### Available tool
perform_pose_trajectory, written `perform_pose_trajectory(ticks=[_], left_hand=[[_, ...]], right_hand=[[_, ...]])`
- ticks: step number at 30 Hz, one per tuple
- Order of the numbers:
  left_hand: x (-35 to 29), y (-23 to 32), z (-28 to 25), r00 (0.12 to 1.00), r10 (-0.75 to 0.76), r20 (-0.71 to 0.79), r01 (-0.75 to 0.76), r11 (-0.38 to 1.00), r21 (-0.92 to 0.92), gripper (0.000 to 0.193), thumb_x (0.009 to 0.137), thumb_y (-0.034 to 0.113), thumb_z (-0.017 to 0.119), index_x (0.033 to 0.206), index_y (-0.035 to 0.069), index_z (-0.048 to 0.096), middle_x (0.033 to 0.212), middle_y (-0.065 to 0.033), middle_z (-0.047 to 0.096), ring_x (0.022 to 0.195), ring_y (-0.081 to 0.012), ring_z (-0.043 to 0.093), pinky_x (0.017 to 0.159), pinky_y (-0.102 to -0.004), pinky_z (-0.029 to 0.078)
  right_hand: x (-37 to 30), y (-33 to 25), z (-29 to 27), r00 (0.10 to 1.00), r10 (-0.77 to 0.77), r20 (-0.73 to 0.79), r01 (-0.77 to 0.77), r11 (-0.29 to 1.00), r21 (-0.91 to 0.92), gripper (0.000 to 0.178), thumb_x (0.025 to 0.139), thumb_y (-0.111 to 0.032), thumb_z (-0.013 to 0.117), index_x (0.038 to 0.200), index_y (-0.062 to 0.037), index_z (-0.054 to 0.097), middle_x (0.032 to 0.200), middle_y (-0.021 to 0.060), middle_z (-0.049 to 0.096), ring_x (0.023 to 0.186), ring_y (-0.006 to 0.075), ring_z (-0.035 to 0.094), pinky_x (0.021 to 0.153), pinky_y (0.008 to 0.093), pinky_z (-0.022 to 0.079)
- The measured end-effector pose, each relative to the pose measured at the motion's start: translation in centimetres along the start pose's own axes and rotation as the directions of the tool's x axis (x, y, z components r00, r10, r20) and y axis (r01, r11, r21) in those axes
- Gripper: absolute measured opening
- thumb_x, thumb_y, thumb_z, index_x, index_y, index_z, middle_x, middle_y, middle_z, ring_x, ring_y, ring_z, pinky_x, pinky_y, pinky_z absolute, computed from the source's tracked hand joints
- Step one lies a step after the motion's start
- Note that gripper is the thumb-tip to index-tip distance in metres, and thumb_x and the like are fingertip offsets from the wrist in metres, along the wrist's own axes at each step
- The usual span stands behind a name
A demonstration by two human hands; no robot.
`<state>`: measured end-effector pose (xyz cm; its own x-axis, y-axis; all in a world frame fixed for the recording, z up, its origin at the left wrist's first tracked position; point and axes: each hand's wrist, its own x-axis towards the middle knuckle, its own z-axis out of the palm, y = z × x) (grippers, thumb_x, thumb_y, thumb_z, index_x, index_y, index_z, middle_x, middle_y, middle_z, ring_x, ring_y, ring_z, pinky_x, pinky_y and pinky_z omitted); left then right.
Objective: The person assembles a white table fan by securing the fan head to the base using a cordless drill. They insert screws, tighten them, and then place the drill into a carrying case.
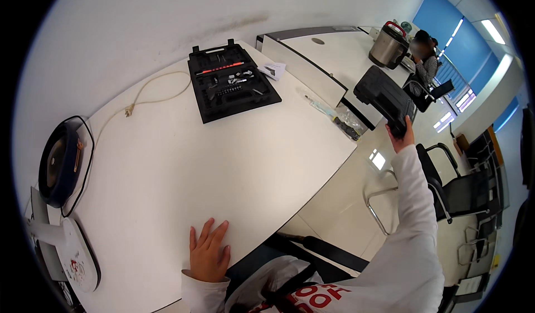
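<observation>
Left hand [209, 251] lies flat, fingers spread and holding nothing, on the white worktop [223, 162] at bottom centre. Right hand [402, 137], arm stretched out to right of centre past the worktop edge, is clenched on the lower end of a closed black case [384, 96]. The case is held in the air, long axis running from the hand up-left toward the far desk [334, 51], and only the right hand is near it. Farther off at upper centre, an open tool case [231, 81] lies on the worktop, well apart from both hands. A cable [153, 93] sits to its left.
</observation>
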<state>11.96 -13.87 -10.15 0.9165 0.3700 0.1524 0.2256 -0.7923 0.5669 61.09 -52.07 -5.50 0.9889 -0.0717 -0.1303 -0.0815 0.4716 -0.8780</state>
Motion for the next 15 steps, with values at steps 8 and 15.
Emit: perform_pose_trajectory(ticks=[8,15], left_hand=[[0.4,0.4,-0.4,0.999,-0.035,0.012,0.035,0.999,-0.019,0.052,0.077,0.012,0.061,0.128,0.013,0.052,0.124,-0.0023,0.059,0.127,-0.0262,0.045,0.11,-0.0561,0.019],[1.1,0.7,-0.4,0.997,-0.08,0.021,0.081,0.996,-0.045,0.051,0.068,0.01,0.064,0.119,0.012,0.06,0.118,-0.0104,0.06,0.122,-0.0294,0.048,0.11,-0.0545,0.02]], right_hand=[[13.1,6.5,0.4,0.985,0.094,-0.146,-0.075,0.989,0.13,0.055,0.08,-0.042,0.072,0.118,-0.0077,0.053,0.104,0.0148,0.062,0.09,0.0317,0.063,0.072,0.0488,0.059],[17.0,8.5,4.2,0.97,0.185,-0.158,-0.191,0.981,-0.027,0.06,0.081,-0.053,0.066,0.121,-0.0101,0.052,0.105,0.0127,0.062,0.092,0.0318,0.062,0.069,0.0474,0.058]])
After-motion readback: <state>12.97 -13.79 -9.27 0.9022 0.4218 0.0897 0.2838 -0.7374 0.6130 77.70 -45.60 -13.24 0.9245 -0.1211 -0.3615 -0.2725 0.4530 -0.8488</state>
